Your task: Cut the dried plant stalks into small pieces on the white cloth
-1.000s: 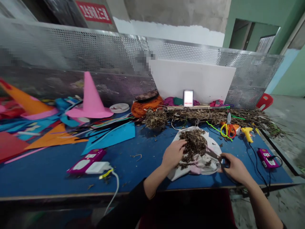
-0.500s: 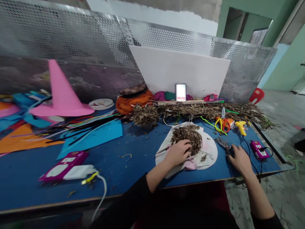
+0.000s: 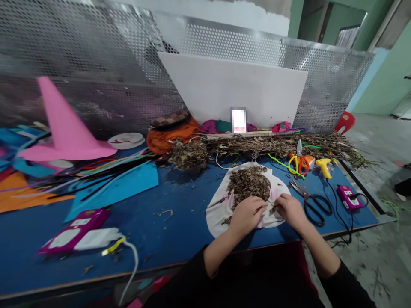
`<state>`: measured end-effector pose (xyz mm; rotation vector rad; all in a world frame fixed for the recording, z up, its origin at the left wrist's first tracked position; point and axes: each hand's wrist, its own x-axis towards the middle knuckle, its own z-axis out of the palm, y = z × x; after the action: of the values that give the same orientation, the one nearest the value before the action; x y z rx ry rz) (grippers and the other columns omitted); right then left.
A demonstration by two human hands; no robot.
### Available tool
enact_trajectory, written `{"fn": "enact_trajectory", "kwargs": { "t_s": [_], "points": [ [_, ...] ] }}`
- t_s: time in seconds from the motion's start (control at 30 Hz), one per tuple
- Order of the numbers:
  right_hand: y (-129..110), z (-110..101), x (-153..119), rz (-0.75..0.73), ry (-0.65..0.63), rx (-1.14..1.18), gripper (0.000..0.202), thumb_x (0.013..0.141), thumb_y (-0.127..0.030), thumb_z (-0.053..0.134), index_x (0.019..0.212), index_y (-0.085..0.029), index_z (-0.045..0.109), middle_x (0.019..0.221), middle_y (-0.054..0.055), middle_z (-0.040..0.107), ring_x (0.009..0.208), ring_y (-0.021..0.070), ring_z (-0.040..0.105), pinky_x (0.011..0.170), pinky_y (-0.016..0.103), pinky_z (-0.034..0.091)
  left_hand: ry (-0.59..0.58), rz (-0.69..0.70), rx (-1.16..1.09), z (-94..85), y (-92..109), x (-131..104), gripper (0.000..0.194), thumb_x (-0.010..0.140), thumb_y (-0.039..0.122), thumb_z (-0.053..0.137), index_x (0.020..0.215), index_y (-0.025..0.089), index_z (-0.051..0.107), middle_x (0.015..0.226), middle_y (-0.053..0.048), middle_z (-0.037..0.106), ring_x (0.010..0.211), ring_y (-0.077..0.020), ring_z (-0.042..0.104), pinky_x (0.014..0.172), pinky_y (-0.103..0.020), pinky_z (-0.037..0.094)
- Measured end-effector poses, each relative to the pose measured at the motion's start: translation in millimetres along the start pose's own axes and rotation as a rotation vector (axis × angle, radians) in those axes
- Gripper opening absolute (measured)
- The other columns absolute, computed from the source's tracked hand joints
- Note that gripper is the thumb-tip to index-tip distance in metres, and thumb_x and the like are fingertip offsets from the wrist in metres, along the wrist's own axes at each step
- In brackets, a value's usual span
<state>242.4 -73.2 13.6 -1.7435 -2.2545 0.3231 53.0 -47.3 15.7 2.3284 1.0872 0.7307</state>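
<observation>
A white cloth (image 3: 215, 216) with faint pink patches lies on the blue table, bearing a heap of dried brown leaves (image 3: 248, 182). At the heap's near edge is my left hand (image 3: 246, 217), its fingers curled and pressed together; whatever is between them is hidden. My right hand (image 3: 291, 211), over the cloth's right side, pinches a small clump of dried leaves (image 3: 274, 208). Just right of that hand, black-handled scissors (image 3: 316, 204) lie on the table with their blades slightly apart.
Behind the cloth runs a long bundle of dry stalks (image 3: 272, 145). Orange-and-yellow scissors (image 3: 299, 162), a yellow glue gun (image 3: 325, 167) and a magenta box (image 3: 348, 197) are at the right. A pink cone hat (image 3: 64, 128), blue felt (image 3: 128, 184) and another magenta box (image 3: 77, 231) lie left.
My right hand has let go of the black scissors and moved left onto the cloth, taking hold of dried leaves. My left hand has shifted slightly toward the near edge of the heap.
</observation>
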Motion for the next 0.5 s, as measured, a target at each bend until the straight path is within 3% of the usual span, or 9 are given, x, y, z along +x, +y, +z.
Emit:
{"fn": "enact_trajectory", "kwargs": {
  "t_s": [0.17, 0.3, 0.5],
  "points": [
    [-6.3, -11.7, 3.0, -0.075, 0.093, 0.112, 0.009, 0.084, -0.021, 0.048, 0.081, -0.021, 0.057, 0.083, 0.001, 0.055, 0.078, 0.0124, 0.052, 0.067, 0.02, 0.035, -0.012, -0.078, -0.067, 0.5, 5.9, 9.5, 0.023, 0.078, 0.031, 0.057, 0.098, 0.024, 0.067, 0.1, -0.002, 0.068, 0.092, -0.0184, 0.061, 0.084, -0.027, 0.043],
    [-18.5, -22.5, 15.4, -0.103, 0.129, 0.136, 0.009, 0.085, -0.02, 0.046, 0.081, -0.021, 0.054, 0.082, 0.001, 0.055, 0.078, 0.0131, 0.051, 0.067, 0.021, 0.035, -0.024, -0.108, -0.04, -9.3, 9.7, 15.9, 0.019, 0.08, 0.027, 0.052, 0.087, 0.024, 0.069, 0.088, -0.001, 0.071, 0.082, -0.0176, 0.063, 0.075, -0.026, 0.044],
    [-25.0, -11.7, 38.8, -0.074, 0.213, 0.302, 0.017, 0.089, -0.024, 0.038, 0.087, -0.02, 0.054, 0.082, 0.002, 0.057, 0.076, 0.0135, 0.053, 0.069, 0.022, 0.039, 0.127, -0.284, -0.154, -25.2, -9.5, 9.1, 0.02, 0.081, 0.025, 0.047, 0.082, 0.022, 0.067, 0.08, 0.001, 0.07, 0.075, -0.0146, 0.061, 0.074, -0.024, 0.046]
  ]
}}
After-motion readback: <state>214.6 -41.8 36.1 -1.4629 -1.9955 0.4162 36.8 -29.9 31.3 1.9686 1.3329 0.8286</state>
